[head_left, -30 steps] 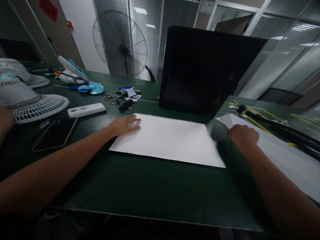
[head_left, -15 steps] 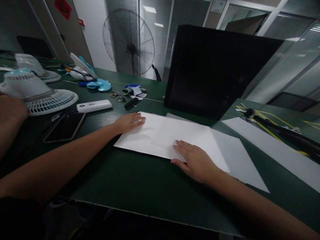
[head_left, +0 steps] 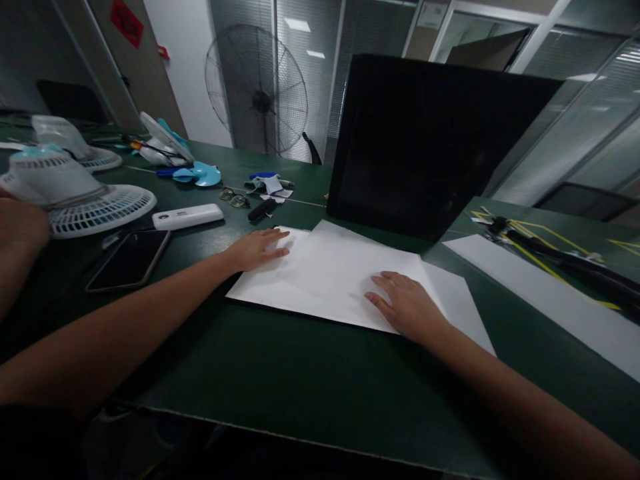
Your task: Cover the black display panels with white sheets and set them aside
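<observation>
A thin, bright white panel with a dark edge (head_left: 260, 283) lies on the green table. It looks lit from within. Over its middle and right part lies a white sheet of paper (head_left: 330, 257), its right end reaching past the panel. My left hand (head_left: 254, 250) rests on the panel's left end with fingers apart, close to the sheet's left edge. On the right part of the sheet, my right hand (head_left: 407, 303) lies palm down, fingers loosely spread and gripping nothing. The panel's right side is partly covered by the sheet.
Behind the panel stands a large black screen (head_left: 430, 147). Left are a phone (head_left: 131, 260), a white handheld device (head_left: 188, 217), glasses (head_left: 234, 197) and fan parts (head_left: 103, 208), with another person's hand (head_left: 20, 233) beside them. A white strip (head_left: 545, 300) lies right.
The paper has shifted left and away from me over the panel, covering more of it. My right hand has moved slightly right and stays on the paper; my left hand has barely moved.
</observation>
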Action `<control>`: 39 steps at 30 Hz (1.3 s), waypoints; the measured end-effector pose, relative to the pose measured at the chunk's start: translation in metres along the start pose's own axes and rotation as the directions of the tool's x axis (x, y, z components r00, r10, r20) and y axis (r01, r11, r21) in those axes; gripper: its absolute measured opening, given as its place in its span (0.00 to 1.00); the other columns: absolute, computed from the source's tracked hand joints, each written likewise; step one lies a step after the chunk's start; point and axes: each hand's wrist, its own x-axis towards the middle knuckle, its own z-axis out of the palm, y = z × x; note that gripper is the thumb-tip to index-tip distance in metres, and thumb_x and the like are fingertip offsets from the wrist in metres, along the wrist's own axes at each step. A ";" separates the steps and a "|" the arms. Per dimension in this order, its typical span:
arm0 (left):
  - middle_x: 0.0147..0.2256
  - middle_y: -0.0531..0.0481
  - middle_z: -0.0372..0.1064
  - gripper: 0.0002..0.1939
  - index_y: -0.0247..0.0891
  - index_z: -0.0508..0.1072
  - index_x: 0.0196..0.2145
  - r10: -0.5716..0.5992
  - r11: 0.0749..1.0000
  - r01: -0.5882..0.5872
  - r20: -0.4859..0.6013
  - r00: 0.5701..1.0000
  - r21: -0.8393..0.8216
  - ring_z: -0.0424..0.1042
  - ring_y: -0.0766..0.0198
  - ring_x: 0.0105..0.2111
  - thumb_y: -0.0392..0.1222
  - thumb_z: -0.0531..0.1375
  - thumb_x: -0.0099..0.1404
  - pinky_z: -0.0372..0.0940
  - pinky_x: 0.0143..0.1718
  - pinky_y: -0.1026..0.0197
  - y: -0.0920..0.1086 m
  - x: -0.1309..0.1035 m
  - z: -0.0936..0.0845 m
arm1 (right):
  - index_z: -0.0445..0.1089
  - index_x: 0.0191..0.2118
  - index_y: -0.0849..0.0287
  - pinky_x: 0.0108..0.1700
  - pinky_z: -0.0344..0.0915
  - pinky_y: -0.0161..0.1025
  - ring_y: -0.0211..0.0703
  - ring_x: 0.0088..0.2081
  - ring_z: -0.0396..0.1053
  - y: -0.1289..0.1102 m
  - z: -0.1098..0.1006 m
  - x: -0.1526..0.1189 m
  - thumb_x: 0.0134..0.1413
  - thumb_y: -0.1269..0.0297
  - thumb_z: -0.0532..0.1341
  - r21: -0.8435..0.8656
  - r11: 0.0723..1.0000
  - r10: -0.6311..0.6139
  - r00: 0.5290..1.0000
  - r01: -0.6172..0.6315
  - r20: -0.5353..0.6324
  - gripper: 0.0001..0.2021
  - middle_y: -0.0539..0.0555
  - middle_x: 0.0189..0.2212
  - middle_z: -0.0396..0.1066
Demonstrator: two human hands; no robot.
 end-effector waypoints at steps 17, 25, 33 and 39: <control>0.79 0.36 0.35 0.61 0.36 0.22 0.79 0.019 0.995 -0.027 -0.083 0.996 -0.098 0.54 0.35 0.74 0.68 0.57 0.71 0.53 0.73 0.44 -0.004 0.001 0.005 | 0.62 0.74 0.49 0.77 0.51 0.57 0.52 0.75 0.53 0.037 -0.002 0.014 0.76 0.42 0.48 0.263 0.940 -0.248 0.965 0.218 0.088 0.31 0.53 0.75 0.52; 0.80 0.51 0.28 0.30 0.48 0.66 0.72 0.033 0.998 -0.031 0.035 0.999 -0.046 0.58 0.41 0.73 0.48 0.49 0.76 0.52 0.73 0.42 -0.003 -0.001 0.000 | 0.62 0.72 0.63 0.76 0.48 0.62 0.60 0.75 0.49 0.185 -0.014 0.011 0.74 0.54 0.58 -0.011 0.899 0.436 0.896 -0.438 -0.084 0.29 0.68 0.75 0.50; 0.75 0.40 0.53 0.35 0.41 0.69 0.71 0.032 0.998 -0.031 0.011 0.999 -0.045 0.56 0.41 0.74 0.63 0.52 0.76 0.57 0.71 0.43 -0.004 0.005 0.006 | 0.66 0.68 0.71 0.58 0.62 0.71 0.80 0.65 0.61 0.234 -0.008 -0.007 0.71 0.37 0.49 -0.118 0.602 0.791 0.610 -0.790 -0.046 0.40 0.86 0.64 0.59; 0.74 0.45 0.58 0.36 0.47 0.70 0.70 -0.004 0.998 0.003 -0.015 1.000 -0.057 0.57 0.45 0.73 0.68 0.52 0.74 0.58 0.71 0.47 -0.003 0.004 0.006 | 0.74 0.61 0.71 0.59 0.65 0.65 0.76 0.63 0.65 0.215 -0.008 0.007 0.69 0.52 0.54 -0.171 0.654 0.738 0.671 -0.737 -0.070 0.29 0.84 0.61 0.64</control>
